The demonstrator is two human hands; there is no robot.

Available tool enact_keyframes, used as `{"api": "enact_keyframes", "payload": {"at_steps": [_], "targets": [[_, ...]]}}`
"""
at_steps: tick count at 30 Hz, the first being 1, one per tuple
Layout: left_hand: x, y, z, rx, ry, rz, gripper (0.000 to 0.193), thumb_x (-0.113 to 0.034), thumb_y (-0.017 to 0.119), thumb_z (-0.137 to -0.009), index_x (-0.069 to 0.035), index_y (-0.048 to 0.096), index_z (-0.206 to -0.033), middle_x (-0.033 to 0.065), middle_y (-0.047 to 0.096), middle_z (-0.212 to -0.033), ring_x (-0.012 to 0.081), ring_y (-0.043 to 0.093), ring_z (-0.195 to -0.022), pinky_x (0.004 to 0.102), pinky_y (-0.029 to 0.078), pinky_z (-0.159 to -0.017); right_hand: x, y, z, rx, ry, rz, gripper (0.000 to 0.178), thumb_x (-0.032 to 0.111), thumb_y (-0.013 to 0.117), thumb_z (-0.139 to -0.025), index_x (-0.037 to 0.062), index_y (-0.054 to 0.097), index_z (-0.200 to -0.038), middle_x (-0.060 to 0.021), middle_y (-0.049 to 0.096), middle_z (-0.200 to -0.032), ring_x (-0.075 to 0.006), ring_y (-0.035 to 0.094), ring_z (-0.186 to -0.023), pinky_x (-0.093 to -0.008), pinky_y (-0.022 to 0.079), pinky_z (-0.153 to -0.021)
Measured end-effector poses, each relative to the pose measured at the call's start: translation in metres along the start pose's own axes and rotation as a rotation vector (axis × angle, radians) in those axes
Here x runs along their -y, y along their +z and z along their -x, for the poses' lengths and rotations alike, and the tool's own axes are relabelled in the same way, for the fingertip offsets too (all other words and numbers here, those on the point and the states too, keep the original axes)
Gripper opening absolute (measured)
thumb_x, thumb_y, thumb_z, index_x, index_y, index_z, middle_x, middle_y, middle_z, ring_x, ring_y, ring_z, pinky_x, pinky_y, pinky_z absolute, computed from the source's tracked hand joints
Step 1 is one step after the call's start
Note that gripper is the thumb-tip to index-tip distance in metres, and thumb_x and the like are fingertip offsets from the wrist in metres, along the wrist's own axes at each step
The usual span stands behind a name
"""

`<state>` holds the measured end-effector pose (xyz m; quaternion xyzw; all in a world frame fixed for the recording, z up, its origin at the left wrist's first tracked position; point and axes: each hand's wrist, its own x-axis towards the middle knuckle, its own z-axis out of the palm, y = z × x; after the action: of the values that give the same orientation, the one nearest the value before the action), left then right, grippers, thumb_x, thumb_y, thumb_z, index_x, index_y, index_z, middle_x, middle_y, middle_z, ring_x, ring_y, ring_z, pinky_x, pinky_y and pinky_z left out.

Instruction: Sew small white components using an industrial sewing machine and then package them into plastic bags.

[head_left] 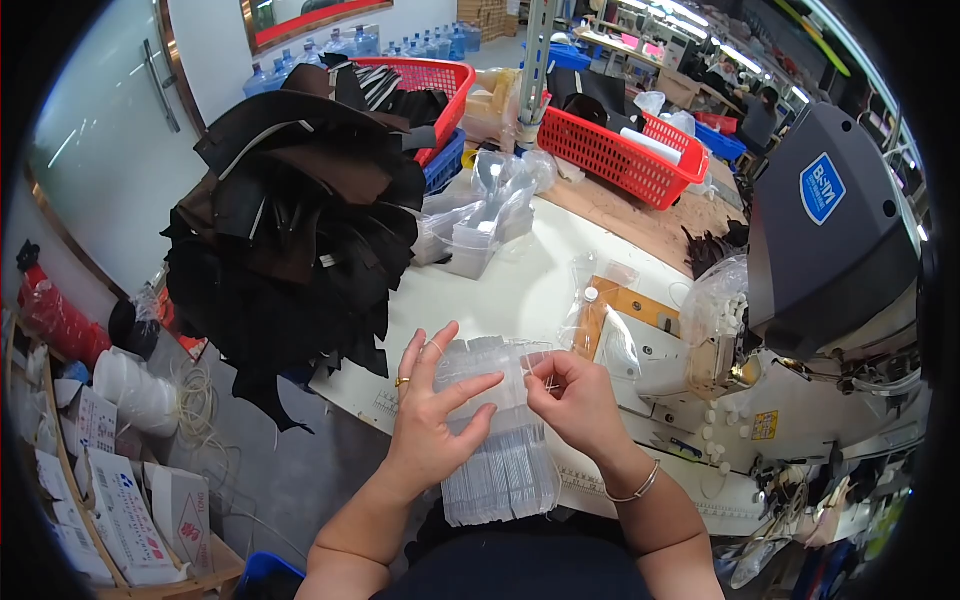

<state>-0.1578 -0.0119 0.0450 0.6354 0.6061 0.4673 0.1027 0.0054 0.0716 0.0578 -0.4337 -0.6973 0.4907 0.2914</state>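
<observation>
A stack of thin clear plastic pieces (500,470) lies in front of me at the table's near edge, its lower end hanging over toward my lap. Over its left side my left hand (435,415) is spread, fingers stretched out and a ring on one of them. A fine pale strand seems to run near its fingertips. At the upper right corner of the stack my right hand (578,400) is closed in a pinch, thumb against forefinger. What lies in that pinch looks like a thin strand, too fine to name surely.
A tall heap of dark fabric pieces (300,220) rises at left. Plastic bags with clear tubs (475,225) stand behind the stack. A sewing machine (830,220) is at right, with a small knife (684,448) on its bed. A red basket (620,150) sits farther back.
</observation>
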Motion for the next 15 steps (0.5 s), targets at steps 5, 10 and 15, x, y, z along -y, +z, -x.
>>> {"api": "enact_keyframes", "payload": {"at_steps": [5, 10, 15], "targets": [[-0.013, -0.004, -0.001, 0.029, 0.085, -0.242, 0.032, -0.012, 0.067, -0.069, -0.024, 0.069, -0.098, 0.0118, 0.035, -0.138, 0.0425, 0.019, -0.13, 0.0516, 0.019, -0.104, -0.005, -0.004, -0.001, -0.133, -0.107, -0.007, 0.011, 0.005, 0.06, -0.076, -0.0039, 0.059, -0.082, -0.0102, 0.064, -0.075, -0.0133, 0.061, -0.064, -0.0255, 0.052, -0.061], [-0.009, -0.003, -0.003, 0.062, 0.141, -0.245, 0.033, -0.006, 0.065, -0.068, -0.022, 0.07, -0.096, 0.0123, 0.04, -0.135, 0.0431, 0.019, -0.13, 0.0476, 0.019, -0.105, -0.001, -0.007, 0.001, -0.001, -0.098, 0.036, 0.008, 0.002, 0.063, -0.077, -0.0015, 0.064, -0.085, -0.0021, 0.06, -0.074, -0.0035, 0.054, -0.063, -0.0175, 0.045, -0.056], [-0.005, 0.0, -0.003, 0.021, 0.144, -0.188, 0.031, -0.009, 0.065, -0.069, -0.023, 0.07, -0.096, 0.0106, 0.043, -0.132, 0.0424, 0.022, -0.129, 0.0483, 0.022, -0.104, 0.002, -0.011, 0.0, 0.106, -0.017, -0.002, 0.015, 0.008, 0.068, -0.078, -0.0016, 0.067, -0.089, -0.0041, 0.062, -0.079, -0.0047, 0.055, -0.064, -0.0186, 0.045, -0.056]]}}
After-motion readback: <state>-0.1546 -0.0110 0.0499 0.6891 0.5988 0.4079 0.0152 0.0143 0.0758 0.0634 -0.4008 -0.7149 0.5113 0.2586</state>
